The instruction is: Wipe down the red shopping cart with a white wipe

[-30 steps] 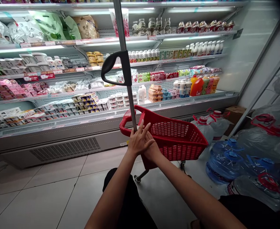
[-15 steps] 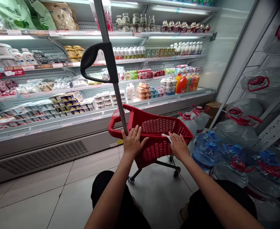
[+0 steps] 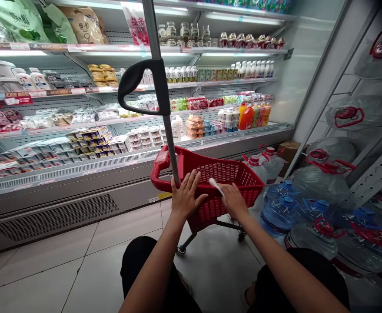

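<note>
A small red plastic shopping cart point(image 3: 207, 213) stands before me on wheels. From its handle end rises a grey metal pole point(image 3: 171, 148) with a black loop grip point(image 3: 162, 89). My left hand point(image 3: 184, 198) rests on the near rim beside the foot of the pole, its fingers stretched out and spread. My right hand point(image 3: 235, 203) is over the same rim farther right. It closes on a white cloth point(image 3: 215, 185), thin and crumpled, whose end sticks out to the left; whether it is cloth or tissue is unclear.
Behind the cart runs an open refrigerated display case point(image 3: 132, 171) with bottles, cups and packs on several shelves. Large blue-capped water bottles point(image 3: 280, 206) crowd the right side, near a rack and a cardboard box point(image 3: 290, 150). Pale floor tiles point(image 3: 112, 261) lie below.
My right hand has slid left along the rim with the white cloth, closer to my left hand. The cart's handle end, the pole and my left hand have shifted slightly right in view.
</note>
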Demonstrator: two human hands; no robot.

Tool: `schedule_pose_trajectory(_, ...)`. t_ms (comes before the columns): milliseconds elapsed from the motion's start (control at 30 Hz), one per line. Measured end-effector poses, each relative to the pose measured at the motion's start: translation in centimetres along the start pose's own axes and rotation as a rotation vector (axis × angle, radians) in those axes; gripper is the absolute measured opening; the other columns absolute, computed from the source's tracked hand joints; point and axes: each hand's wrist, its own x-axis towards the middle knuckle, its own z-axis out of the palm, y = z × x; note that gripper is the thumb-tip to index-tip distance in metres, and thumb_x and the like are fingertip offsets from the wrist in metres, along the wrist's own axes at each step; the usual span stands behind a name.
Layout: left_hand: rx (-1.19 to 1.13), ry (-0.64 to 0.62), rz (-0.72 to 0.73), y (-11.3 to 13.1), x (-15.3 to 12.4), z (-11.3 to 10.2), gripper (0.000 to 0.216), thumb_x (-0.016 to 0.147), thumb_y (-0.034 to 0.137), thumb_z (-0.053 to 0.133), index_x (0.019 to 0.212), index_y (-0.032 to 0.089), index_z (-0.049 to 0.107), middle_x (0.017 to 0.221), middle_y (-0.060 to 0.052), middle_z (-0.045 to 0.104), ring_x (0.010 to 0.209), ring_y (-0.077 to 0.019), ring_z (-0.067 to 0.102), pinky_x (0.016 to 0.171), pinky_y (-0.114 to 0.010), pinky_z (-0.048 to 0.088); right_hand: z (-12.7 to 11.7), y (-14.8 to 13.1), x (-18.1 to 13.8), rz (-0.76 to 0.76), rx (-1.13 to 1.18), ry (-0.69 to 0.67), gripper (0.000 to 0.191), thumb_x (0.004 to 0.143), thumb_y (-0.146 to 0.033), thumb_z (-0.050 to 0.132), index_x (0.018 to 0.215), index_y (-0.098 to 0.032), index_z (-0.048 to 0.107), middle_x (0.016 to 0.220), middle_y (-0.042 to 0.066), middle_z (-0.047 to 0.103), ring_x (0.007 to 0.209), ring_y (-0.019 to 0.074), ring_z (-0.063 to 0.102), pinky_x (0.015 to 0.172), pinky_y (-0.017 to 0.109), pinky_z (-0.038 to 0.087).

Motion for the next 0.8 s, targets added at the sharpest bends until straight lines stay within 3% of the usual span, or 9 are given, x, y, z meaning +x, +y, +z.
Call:
schedule_pose_trajectory(100, -0.004, 0.032, -0.029, -0.5, -0.4, 0.3, 0.068, 0.105, 0.061, 0.042, 0.166, 0.035, 0.025, 0.168, -0.002, 0.035, 0.157, -0.0326, 0.029, 0.125, -0.067, -0.013, -1.3, 5.8, -2.4, 0.125, -0.091, 0.013, 0.051, 0.090, -0.016, 0.039, 0.138, -0.017, 0.059, 0.132, 0.014, 0.069, 0.128, 0.0284, 0.058, 0.125, 0.057, 0.024)
schedule_pose_trajectory(200, -0.002, 0.058, -0.078, -1.0, -0.7, 0.5, 0.060, 0.106, 0.059, 0.039, 0.161, 0.034, 0.038, 0.166, -0.002, 0.038, 0.156, -0.0336, 0.030, 0.124, -0.069, -0.016, -1.9, 8.4, -3.9, 0.196, -0.174, 0.006, 0.045, 0.092, -0.020, 0.039, 0.131, -0.016, 0.062, 0.126, 0.014, 0.070, 0.123, 0.0292, 0.060, 0.123, 0.055, 0.026)
schedule_pose_trajectory(267, 0.004, 0.070, -0.109, -1.0, -0.7, 0.9, 0.058, 0.107, 0.058, 0.038, 0.157, 0.030, 0.046, 0.165, -0.003, 0.040, 0.157, -0.0329, 0.030, 0.127, -0.067, -0.013, -1.5, 7.5, -3.8, 0.202, -0.185, 0.007, 0.041, 0.093, -0.019, 0.039, 0.124, -0.012, 0.064, 0.118, 0.017, 0.071, 0.118, 0.0299, 0.061, 0.123, 0.054, 0.027)
schedule_pose_trajectory(333, 0.004, 0.064, -0.108, -0.4, -0.7, 1.5, 0.057, 0.107, 0.057, 0.039, 0.154, 0.026, 0.051, 0.164, -0.004, 0.041, 0.157, -0.0307, 0.029, 0.131, -0.061, -0.005, -0.5, 4.7, -3.0, 0.167, -0.177, 0.001, 0.039, 0.093, -0.017, 0.040, 0.123, -0.010, 0.064, 0.117, 0.017, 0.071, 0.119, 0.0286, 0.060, 0.124, 0.051, 0.027)
schedule_pose_trajectory(467, -0.038, -0.009, 0.003, 1.8, -0.5, 3.6, 0.058, 0.108, 0.054, 0.038, 0.155, 0.023, 0.049, 0.163, -0.004, 0.045, 0.156, -0.0258, 0.033, 0.133, -0.050, 0.014, 2.2, -2.6, -0.2, 0.026, -0.110, -0.020, 0.053, 0.095, -0.016, 0.041, 0.148, -0.013, 0.048, 0.142, 0.013, 0.063, 0.134, 0.0228, 0.052, 0.125, 0.042, 0.029)
schedule_pose_trajectory(533, -0.051, -0.029, 0.008, 2.4, -0.6, 4.5, 0.058, 0.109, 0.051, 0.036, 0.159, 0.022, 0.044, 0.164, -0.003, 0.043, 0.156, -0.0245, 0.033, 0.132, -0.048, 0.017, 2.8, -4.6, 0.7, -0.026, -0.046, -0.018, 0.055, 0.098, -0.018, 0.038, 0.153, -0.012, 0.043, 0.147, 0.014, 0.059, 0.137, 0.0226, 0.050, 0.124, 0.042, 0.032)
schedule_pose_trajectory(633, -0.057, -0.042, 0.001, 2.0, -1.0, 5.0, 0.061, 0.109, 0.053, 0.036, 0.162, 0.023, 0.038, 0.167, -0.001, 0.037, 0.158, -0.0233, 0.028, 0.133, -0.048, 0.015, 2.3, -3.7, 0.3, -0.079, -0.009, -0.037, 0.058, 0.096, -0.016, 0.041, 0.153, -0.013, 0.043, 0.146, 0.014, 0.060, 0.135, 0.0241, 0.052, 0.122, 0.044, 0.034)
schedule_pose_trajectory(800, -0.058, -0.055, -0.005, 0.2, -1.7, 4.7, 0.064, 0.108, 0.055, 0.036, 0.165, 0.028, 0.029, 0.171, 0.003, 0.028, 0.160, -0.0217, 0.021, 0.134, -0.047, 0.012, 0.1, 3.7, -4.1, 0.033, -0.099, -0.008, 0.051, 0.091, -0.014, 0.044, 0.141, -0.016, 0.055, 0.128, 0.012, 0.068, 0.121, 0.0273, 0.060, 0.116, 0.048, 0.040)
